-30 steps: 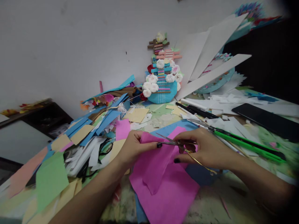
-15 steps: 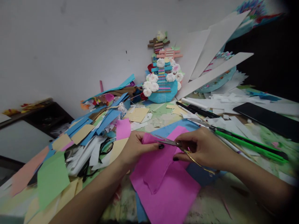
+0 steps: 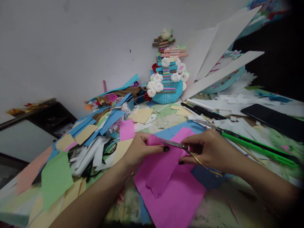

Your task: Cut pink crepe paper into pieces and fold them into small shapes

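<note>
Our left hand (image 3: 140,148) pinched a folded matte magenta sheet (image 3: 161,167) over a larger magenta sheet (image 3: 178,202); our right hand (image 3: 211,150) gripped slim metal scissors (image 3: 174,144). A long green-and-black plastic cutter (image 3: 261,148) lay just beside, a round-bodied turquoise ornament (image 3: 174,91) behind.

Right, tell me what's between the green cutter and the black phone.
In the head view, white paper scraps and a small pink piece lie between the green cutter and the black phone.
</note>
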`<state>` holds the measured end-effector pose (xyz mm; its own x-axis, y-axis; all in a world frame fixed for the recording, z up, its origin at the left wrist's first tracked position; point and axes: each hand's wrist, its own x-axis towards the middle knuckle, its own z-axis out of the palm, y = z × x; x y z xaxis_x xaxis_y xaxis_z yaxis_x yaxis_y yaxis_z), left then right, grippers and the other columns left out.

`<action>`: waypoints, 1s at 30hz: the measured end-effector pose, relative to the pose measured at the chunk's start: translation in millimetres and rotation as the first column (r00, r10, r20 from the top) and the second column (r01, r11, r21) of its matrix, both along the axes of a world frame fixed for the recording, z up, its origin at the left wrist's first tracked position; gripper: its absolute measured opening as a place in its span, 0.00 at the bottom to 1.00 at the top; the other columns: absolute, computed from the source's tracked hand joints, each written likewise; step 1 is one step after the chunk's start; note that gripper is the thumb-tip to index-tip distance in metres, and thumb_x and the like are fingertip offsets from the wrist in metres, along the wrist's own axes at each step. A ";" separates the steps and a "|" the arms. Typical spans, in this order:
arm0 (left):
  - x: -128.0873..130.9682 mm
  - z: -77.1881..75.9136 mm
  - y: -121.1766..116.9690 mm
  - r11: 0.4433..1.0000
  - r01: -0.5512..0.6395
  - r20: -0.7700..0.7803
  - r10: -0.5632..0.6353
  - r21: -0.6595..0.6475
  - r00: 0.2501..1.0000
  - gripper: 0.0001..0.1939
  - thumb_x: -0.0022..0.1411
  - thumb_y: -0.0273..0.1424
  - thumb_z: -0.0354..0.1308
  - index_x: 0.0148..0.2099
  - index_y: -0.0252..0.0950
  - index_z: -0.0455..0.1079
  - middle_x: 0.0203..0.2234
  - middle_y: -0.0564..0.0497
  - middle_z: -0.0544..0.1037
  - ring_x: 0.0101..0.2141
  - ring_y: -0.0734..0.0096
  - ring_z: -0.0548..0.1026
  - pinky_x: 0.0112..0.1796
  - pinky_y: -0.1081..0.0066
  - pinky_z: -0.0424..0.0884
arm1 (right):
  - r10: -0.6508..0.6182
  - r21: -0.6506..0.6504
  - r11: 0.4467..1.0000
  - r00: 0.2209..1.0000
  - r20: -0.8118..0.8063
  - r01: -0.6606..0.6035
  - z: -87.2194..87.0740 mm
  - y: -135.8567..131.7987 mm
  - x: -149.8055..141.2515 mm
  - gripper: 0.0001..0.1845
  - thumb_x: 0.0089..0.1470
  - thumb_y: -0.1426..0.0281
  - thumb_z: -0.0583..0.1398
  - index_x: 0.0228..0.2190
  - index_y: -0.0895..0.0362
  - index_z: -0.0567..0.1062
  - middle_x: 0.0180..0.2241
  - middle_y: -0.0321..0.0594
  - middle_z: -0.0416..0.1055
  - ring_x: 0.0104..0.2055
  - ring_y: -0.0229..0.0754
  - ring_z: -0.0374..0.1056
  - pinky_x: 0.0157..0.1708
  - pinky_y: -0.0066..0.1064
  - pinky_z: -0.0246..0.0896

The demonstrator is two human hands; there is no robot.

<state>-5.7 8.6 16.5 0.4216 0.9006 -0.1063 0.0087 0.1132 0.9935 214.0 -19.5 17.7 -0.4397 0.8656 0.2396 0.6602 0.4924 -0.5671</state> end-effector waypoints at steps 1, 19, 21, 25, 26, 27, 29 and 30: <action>-0.1 0.0 0.1 1.000 0.004 -0.003 -0.004 0.002 1.000 0.07 0.43 0.28 0.69 0.21 0.33 0.75 0.15 0.55 0.74 0.16 0.80 0.68 0.19 0.79 0.63 | -0.003 -0.005 1.000 1.000 -0.001 0.003 -0.1 0.1 0.2 0.18 0.45 0.58 0.65 0.18 0.58 0.68 0.14 0.27 0.52 0.19 0.30 0.45 0.18 0.26 0.39; -1.2 -0.1 0.5 0.999 -0.035 -0.074 0.035 -0.008 0.997 0.10 0.41 0.32 0.71 0.20 0.32 0.74 0.16 0.52 0.74 0.16 0.77 0.69 0.18 0.78 0.64 | -0.059 -0.002 0.998 0.998 0.018 0.059 1.0 0.5 1.0 0.21 0.47 0.57 0.63 0.15 0.57 0.66 0.13 0.29 0.51 0.18 0.31 0.45 0.18 0.27 0.40; -1.7 0.1 0.6 0.999 -0.035 -0.066 0.034 -0.015 0.997 0.09 0.41 0.32 0.71 0.23 0.32 0.76 0.18 0.51 0.76 0.17 0.76 0.71 0.19 0.77 0.65 | -0.082 -0.020 0.996 0.996 -0.018 0.081 2.6 -0.7 0.7 0.19 0.46 0.57 0.63 0.16 0.57 0.68 0.13 0.29 0.51 0.18 0.31 0.46 0.18 0.27 0.40; -1.5 0.9 1.1 0.999 -0.034 -0.039 0.034 -0.011 0.999 0.08 0.42 0.31 0.70 0.25 0.32 0.77 0.19 0.51 0.77 0.18 0.76 0.71 0.19 0.78 0.66 | -0.088 -0.068 0.994 0.996 -0.026 0.086 5.0 -3.3 -0.7 0.17 0.44 0.55 0.64 0.21 0.57 0.72 0.14 0.29 0.55 0.18 0.32 0.49 0.18 0.26 0.42; -1.1 1.1 1.0 0.999 -0.036 -0.034 0.036 -0.007 0.999 0.08 0.42 0.31 0.70 0.24 0.32 0.76 0.18 0.51 0.77 0.18 0.77 0.71 0.19 0.78 0.65 | -0.073 -0.082 0.994 0.997 -0.011 0.072 5.1 -3.6 -1.2 0.18 0.44 0.55 0.64 0.21 0.57 0.71 0.14 0.29 0.56 0.18 0.32 0.50 0.17 0.26 0.42; -0.7 1.3 0.9 0.999 -0.038 -0.035 0.038 -0.004 0.999 0.09 0.41 0.31 0.70 0.23 0.31 0.76 0.17 0.51 0.76 0.18 0.77 0.70 0.19 0.78 0.65 | -0.060 -0.088 0.994 0.998 0.001 0.060 4.9 -3.7 -1.6 0.18 0.43 0.55 0.64 0.20 0.57 0.71 0.14 0.29 0.57 0.18 0.32 0.50 0.17 0.26 0.42; 0.2 1.4 0.5 0.999 -0.050 -0.051 0.049 -0.003 0.997 0.09 0.41 0.31 0.70 0.22 0.30 0.75 0.17 0.51 0.75 0.17 0.77 0.69 0.19 0.77 0.64 | -0.048 -0.080 0.996 0.999 0.009 0.049 4.2 -3.5 -2.3 0.18 0.44 0.55 0.64 0.21 0.57 0.71 0.14 0.29 0.57 0.18 0.32 0.50 0.17 0.26 0.43; 0.6 1.3 0.3 0.999 -0.052 -0.059 0.052 -0.003 0.997 0.10 0.41 0.31 0.70 0.23 0.30 0.75 0.16 0.51 0.75 0.17 0.77 0.69 0.19 0.77 0.64 | -0.046 -0.070 0.996 0.999 0.009 0.046 3.7 -3.3 -2.5 0.17 0.44 0.56 0.64 0.21 0.57 0.72 0.14 0.30 0.58 0.18 0.32 0.51 0.18 0.26 0.43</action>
